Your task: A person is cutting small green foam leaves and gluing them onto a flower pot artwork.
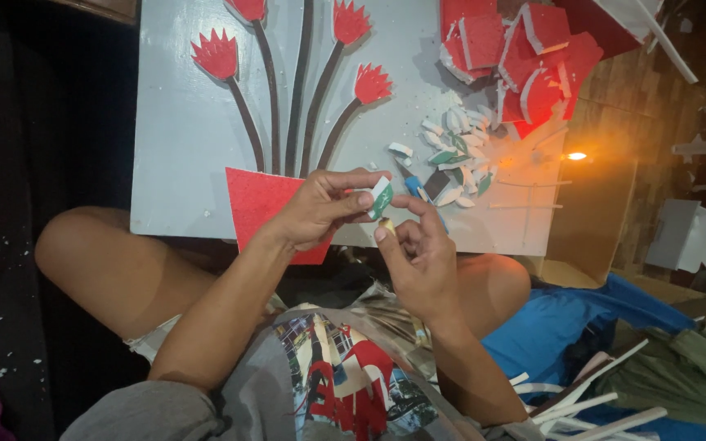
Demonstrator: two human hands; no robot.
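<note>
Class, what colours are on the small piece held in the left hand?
Green and white piece, seen in the head view.

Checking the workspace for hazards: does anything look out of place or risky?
Yes: a small lit flame glows at the grey board's right edge, close beside red foam scraps and loose leaf-shaped pieces.

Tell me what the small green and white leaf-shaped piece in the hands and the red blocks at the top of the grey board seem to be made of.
The small green and white leaf-shaped piece, pinched in the left hand, looks like cut foam: thick white core, matte green face. The red blocks seem the same foam, with white cut edges under a red surface. The grey board looks painted and matte; its material is unclear.
</note>
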